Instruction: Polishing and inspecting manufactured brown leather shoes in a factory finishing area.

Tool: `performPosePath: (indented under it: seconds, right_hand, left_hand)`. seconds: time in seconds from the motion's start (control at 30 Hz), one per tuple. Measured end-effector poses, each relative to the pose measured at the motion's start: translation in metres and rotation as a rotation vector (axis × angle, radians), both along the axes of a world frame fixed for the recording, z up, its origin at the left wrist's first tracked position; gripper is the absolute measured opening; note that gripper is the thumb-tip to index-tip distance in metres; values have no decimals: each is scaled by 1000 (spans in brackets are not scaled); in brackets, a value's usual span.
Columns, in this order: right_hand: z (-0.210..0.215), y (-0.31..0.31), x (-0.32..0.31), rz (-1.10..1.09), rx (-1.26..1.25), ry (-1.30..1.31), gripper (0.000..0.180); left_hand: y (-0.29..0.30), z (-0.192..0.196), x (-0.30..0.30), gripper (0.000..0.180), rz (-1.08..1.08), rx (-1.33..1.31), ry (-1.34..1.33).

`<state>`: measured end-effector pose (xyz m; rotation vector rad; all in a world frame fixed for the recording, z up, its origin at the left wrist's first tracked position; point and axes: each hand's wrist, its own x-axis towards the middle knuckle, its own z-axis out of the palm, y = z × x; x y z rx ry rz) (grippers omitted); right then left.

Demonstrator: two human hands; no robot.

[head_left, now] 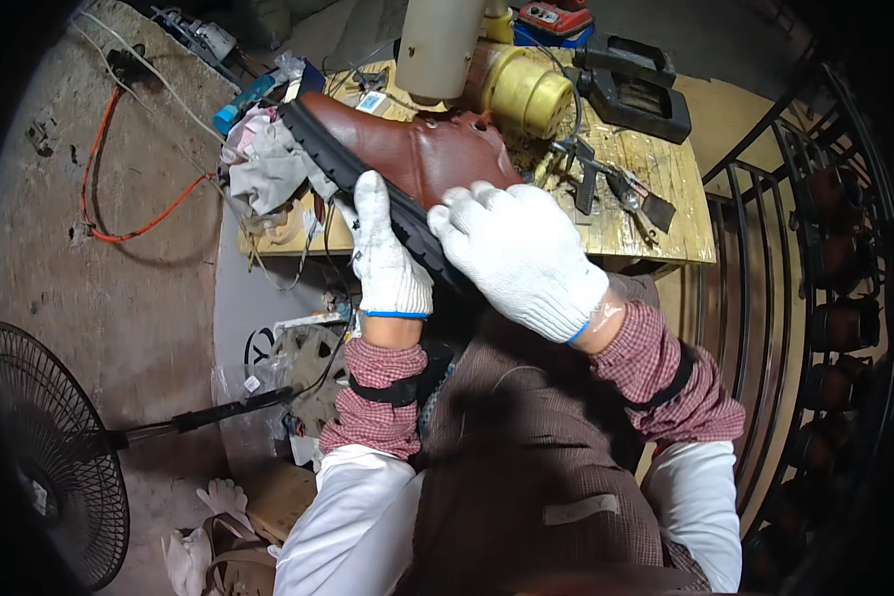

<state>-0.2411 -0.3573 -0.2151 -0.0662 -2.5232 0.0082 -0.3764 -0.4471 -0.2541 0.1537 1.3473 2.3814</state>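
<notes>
A reddish-brown leather boot (407, 149) with a thick black lugged sole lies tilted at the near edge of the wooden workbench (680, 223), its toe toward the upper left. Both my hands wear white knitted gloves. My left hand (387, 253) grips the boot along the sole, thumb pointing up against the tread. Near the heel, my right hand (521, 248) lies over the boot with its fingers curled onto the leather; whatever its palm touches is hidden. Close behind the boot's shaft sit a yellow cylindrical machine part (528, 91) and a pale upright column (437, 50).
Right of the boot lie a glue gun-like tool (586, 174) and a brush (651, 204). Black metal blocks (631, 99) stand behind. Crumpled rags (273, 164) are at left. A black fan (50, 457) stands lower left; a rack of boots (839, 318) lines the right side.
</notes>
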Motion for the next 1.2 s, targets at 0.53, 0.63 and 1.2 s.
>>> performPosePath:
  seconds: [0.53, 0.63, 1.2]
  right_hand:
    - [65, -53, 224, -117, -379, -270, 38]
    - [116, -81, 281, -300, -101, 97, 42]
    - [215, -20, 474, -1734, 591, 266, 54]
  left_hand:
    - [1, -1, 119, 80, -1186, 197, -478]
    - [42, 9, 132, 73, -1479, -145, 397]
    - [16, 8, 149, 80, -1313, -64, 91]
